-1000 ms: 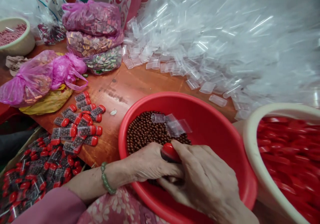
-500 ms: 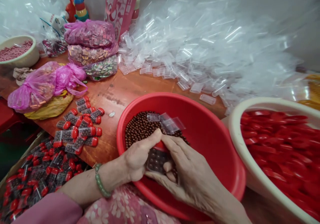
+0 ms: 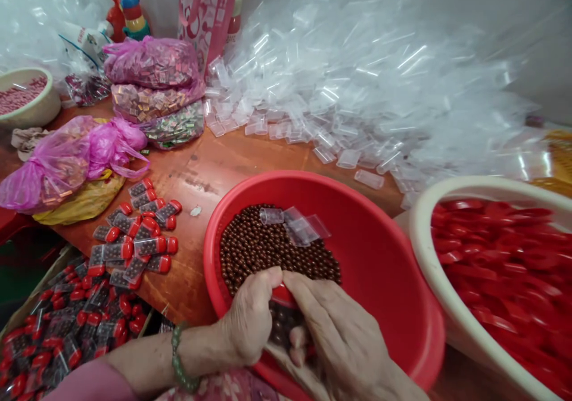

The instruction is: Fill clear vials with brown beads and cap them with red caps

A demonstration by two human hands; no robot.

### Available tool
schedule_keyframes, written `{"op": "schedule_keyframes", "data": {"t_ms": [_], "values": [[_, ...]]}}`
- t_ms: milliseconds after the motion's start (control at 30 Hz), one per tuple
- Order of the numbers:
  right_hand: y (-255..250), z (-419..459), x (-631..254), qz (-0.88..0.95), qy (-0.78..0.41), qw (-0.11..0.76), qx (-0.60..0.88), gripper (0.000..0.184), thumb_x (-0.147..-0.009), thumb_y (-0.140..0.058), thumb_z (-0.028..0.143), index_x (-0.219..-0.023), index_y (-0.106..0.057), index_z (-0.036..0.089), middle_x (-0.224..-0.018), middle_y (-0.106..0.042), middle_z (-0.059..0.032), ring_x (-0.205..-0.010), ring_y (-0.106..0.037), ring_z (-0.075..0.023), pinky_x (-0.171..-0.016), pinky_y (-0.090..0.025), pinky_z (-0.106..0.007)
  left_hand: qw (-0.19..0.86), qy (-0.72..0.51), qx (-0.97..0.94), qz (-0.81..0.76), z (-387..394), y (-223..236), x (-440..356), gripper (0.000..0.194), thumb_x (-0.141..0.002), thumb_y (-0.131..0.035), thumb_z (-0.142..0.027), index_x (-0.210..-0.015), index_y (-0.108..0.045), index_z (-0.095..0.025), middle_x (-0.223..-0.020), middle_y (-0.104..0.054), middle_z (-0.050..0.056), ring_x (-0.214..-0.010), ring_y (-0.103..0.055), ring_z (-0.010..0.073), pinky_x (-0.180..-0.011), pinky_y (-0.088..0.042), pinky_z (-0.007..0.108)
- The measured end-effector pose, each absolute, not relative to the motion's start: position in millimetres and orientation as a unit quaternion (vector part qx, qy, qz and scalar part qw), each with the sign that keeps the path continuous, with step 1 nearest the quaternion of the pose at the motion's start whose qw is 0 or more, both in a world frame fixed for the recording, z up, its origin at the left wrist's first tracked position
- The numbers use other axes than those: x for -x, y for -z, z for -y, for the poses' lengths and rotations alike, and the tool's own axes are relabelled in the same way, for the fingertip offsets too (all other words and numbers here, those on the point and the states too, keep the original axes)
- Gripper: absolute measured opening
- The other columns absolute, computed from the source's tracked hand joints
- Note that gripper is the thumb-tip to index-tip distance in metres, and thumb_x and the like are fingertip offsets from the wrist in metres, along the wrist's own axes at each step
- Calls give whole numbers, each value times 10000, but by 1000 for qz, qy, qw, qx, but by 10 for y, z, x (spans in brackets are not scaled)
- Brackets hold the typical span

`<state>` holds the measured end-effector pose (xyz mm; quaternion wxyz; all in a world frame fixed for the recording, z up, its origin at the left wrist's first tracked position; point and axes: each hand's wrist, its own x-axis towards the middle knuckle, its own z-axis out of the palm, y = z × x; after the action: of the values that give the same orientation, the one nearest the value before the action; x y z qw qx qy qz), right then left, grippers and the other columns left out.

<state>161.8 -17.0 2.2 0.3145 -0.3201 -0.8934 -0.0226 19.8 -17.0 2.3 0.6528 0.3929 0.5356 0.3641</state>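
Observation:
Between my two hands is a small clear plastic box (image 3: 282, 322) filled with dark brown balls, with a red cap at its top end. My left hand (image 3: 250, 311) grips its left side, thumb up at the cap. My right hand (image 3: 339, 323) wraps the other side, its fingers partly hiding the box. Both hands are over the near part of a red basin (image 3: 379, 258). Brown balls (image 3: 250, 246) lie heaped in the basin's left part, and several clear empty boxes (image 3: 301, 228) rest on them.
A cream basin (image 3: 420, 246) of red caps (image 3: 496, 258) stands at the right. Clear boxes (image 3: 348, 91) are piled at the back. Filled boxes (image 3: 134, 234) lie on the table (image 3: 196, 258), more in a carton (image 3: 58, 329) below. Pink bags (image 3: 152, 61) sit back left.
My hands and the box have moved lower in view, nearer to me, uncovering more brown balls. The whole view has shifted slightly. The box stays between both hands.

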Motion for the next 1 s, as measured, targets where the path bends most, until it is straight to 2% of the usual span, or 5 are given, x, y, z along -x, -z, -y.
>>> {"op": "schedule_keyframes", "data": {"t_ms": [233, 367, 600, 700, 1000], "values": [[-63, -314, -1713, 906, -139, 151, 370, 526, -933, -473, 348, -1397, -371, 121, -1279, -587, -160, -1139, -599, -220, -886, -548, -338, 597, -394, -467, -520, 146, -158, 523, 554, -935, -260, -535, -953, -641, -133, -607, -549, 24, -557, -497, 149, -560, -417, 275], [227, -974, -1782, 890, -66, -18, 452, 367, -876, -531, 180, -1240, -540, 132, -1229, -589, -146, -1020, -640, -232, -822, -542, -332, 315, -361, -556, -679, 47, -69, 1114, 472, -951, -307, -490, -1078, -607, -149, -803, -636, 62, -728, -584, 191, -704, -454, 317], [469, -1357, -1656, 900, -40, -105, 421, 246, -873, -518, 156, -1098, -619, 152, -992, -656, -104, -819, -653, -181, -679, -473, -260, -36, -127, -662, -738, -73, 326, 1643, 463, -921, -414, -491, -1111, -605, -115, -1112, -649, 174, -1055, -562, 329, -918, -439, 479], [462, -1325, -1630, 905, -17, -135, 402, 235, -878, -490, 138, -1068, -626, 116, -980, -653, -129, -779, -646, -198, -653, -446, -288, -57, -185, -674, -713, -93, 361, 1519, 509, -885, -502, -486, -1180, -558, -75, -1216, -576, 208, -1184, -482, 344, -1011, -396, 509], [500, -874, -1192, 925, 30, -176, 336, 297, -818, -357, -39, -917, -634, -3, -838, -606, -214, -788, -575, -298, -649, -390, -380, 148, -378, -738, -539, -38, 396, 587, 407, -930, -465, -272, -1278, -465, -60, -1318, -500, 219, -1286, -453, 275, -1084, -401, 428]]}}
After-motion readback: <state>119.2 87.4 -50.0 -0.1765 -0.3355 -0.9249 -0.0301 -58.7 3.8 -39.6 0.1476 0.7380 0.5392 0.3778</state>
